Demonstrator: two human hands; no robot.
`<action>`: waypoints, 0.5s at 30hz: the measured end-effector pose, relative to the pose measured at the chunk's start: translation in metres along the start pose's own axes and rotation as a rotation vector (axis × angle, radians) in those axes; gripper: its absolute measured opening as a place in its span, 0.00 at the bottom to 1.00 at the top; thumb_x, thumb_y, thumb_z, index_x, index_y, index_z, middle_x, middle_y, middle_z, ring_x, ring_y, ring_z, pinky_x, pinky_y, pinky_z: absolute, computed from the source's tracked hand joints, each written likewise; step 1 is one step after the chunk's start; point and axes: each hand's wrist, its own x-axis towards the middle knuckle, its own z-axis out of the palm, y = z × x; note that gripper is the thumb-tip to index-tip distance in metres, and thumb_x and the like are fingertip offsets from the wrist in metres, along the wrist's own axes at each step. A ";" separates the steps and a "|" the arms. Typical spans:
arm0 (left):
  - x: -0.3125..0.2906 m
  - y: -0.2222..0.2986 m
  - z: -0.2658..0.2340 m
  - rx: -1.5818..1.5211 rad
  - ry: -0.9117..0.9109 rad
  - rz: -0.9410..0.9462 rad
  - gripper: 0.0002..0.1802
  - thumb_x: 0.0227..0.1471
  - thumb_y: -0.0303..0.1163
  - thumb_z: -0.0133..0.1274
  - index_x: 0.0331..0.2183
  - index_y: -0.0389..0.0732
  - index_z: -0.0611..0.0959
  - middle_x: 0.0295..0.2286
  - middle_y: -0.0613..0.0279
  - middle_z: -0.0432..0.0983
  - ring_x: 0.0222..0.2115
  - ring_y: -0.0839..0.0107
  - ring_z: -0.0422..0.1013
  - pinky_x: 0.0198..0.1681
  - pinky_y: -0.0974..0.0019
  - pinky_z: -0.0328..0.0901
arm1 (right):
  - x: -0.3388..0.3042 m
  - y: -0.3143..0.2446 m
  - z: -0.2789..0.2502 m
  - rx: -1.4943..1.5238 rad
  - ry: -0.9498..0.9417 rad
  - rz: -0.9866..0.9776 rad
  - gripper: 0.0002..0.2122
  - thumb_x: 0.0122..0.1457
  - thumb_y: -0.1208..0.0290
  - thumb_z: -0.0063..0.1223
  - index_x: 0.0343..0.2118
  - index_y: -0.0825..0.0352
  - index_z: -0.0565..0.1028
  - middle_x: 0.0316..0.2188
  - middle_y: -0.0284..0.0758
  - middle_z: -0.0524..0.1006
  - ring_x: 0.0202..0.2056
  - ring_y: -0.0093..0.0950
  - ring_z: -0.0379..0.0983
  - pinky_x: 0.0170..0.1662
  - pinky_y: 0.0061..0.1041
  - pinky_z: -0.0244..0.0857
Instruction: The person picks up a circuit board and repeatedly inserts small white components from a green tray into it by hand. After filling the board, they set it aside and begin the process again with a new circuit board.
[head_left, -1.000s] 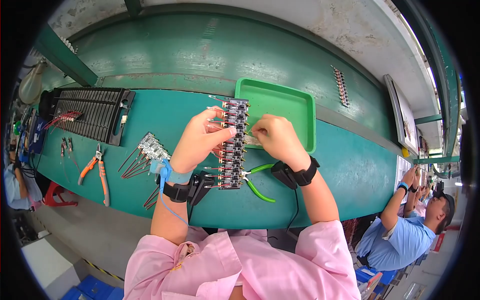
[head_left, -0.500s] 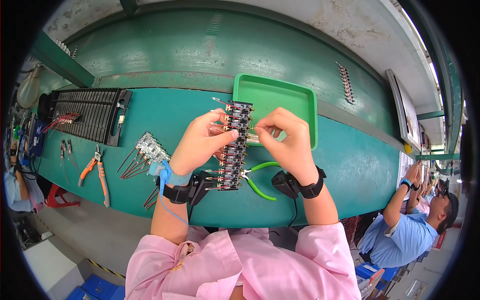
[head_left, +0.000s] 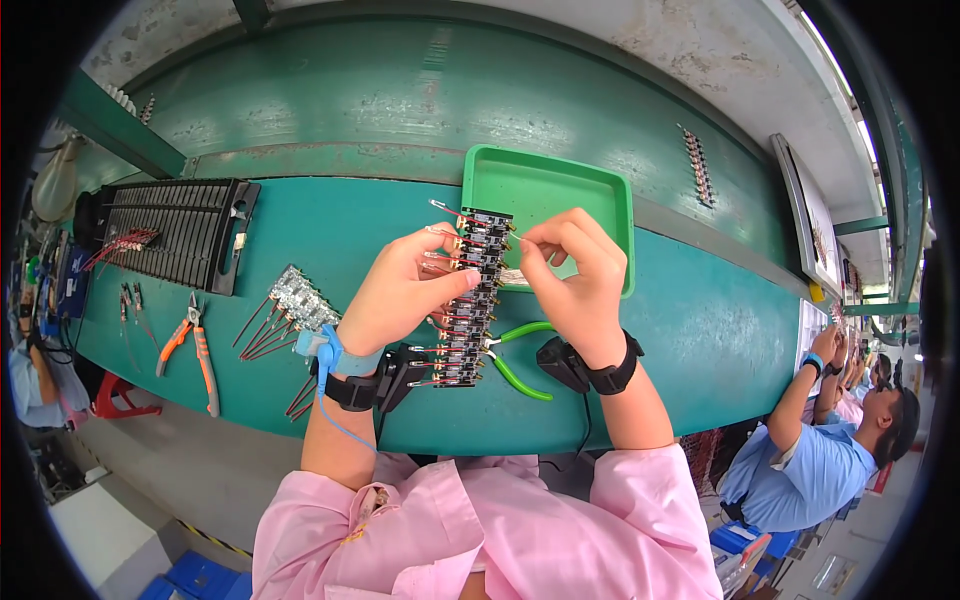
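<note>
My left hand [head_left: 403, 285] is closed on a long black circuit board panel [head_left: 463, 335], its thumb across the front. The panel stands nearly upright in view, with red wires sticking out on its left and short metallic parts along its right edge. My right hand [head_left: 578, 280] pinches thumb and forefinger together beside the panel's upper right edge. A thin, pale thread-like piece shows at those fingertips, too fine to make out. Green-handled pliers [head_left: 522, 380] lie on the mat, their jaws close to the panel's lower right side.
Behind my right hand stands a green tray [head_left: 632, 225]. To the left lie a silvery board panel with red wires [head_left: 300, 292], orange-handled pliers [head_left: 206, 358] and a black slotted rack [head_left: 175, 225]. Another strip [head_left: 697, 165] rests farther back. A co-worker in blue [head_left: 815, 470] sits at right.
My right hand's pinch has shifted up and slightly right, along the panel's upper edge. The panel has tilted a little and sits slightly lower; my left hand keeps its hold.
</note>
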 end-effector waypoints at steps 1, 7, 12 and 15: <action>0.000 0.000 0.000 0.006 0.002 -0.009 0.11 0.46 0.24 0.52 0.36 0.36 0.74 0.29 0.72 0.69 0.26 0.84 0.69 0.22 0.80 0.64 | 0.000 0.000 0.000 -0.001 -0.004 0.007 0.04 0.40 0.86 0.52 0.20 0.70 0.72 0.18 0.32 0.70 0.19 0.19 0.65 0.22 0.16 0.58; -0.001 -0.001 0.001 -0.004 -0.004 0.023 0.11 0.46 0.23 0.51 0.36 0.36 0.74 0.28 0.71 0.69 0.26 0.84 0.69 0.22 0.80 0.64 | 0.000 -0.002 -0.001 0.001 -0.020 0.026 0.04 0.40 0.86 0.52 0.20 0.71 0.71 0.18 0.32 0.69 0.19 0.19 0.65 0.22 0.16 0.58; 0.000 -0.001 0.000 0.012 -0.004 0.010 0.11 0.47 0.23 0.51 0.36 0.36 0.74 0.29 0.70 0.70 0.26 0.84 0.69 0.23 0.80 0.65 | 0.000 -0.002 0.000 0.010 -0.016 0.031 0.04 0.40 0.86 0.51 0.19 0.71 0.71 0.17 0.31 0.69 0.19 0.19 0.65 0.22 0.16 0.57; -0.001 0.000 0.000 0.008 -0.012 0.001 0.11 0.47 0.23 0.51 0.36 0.36 0.73 0.29 0.70 0.70 0.26 0.84 0.69 0.23 0.80 0.65 | 0.001 -0.002 0.000 0.003 -0.011 0.036 0.04 0.40 0.86 0.51 0.19 0.71 0.70 0.17 0.31 0.69 0.18 0.19 0.64 0.21 0.16 0.57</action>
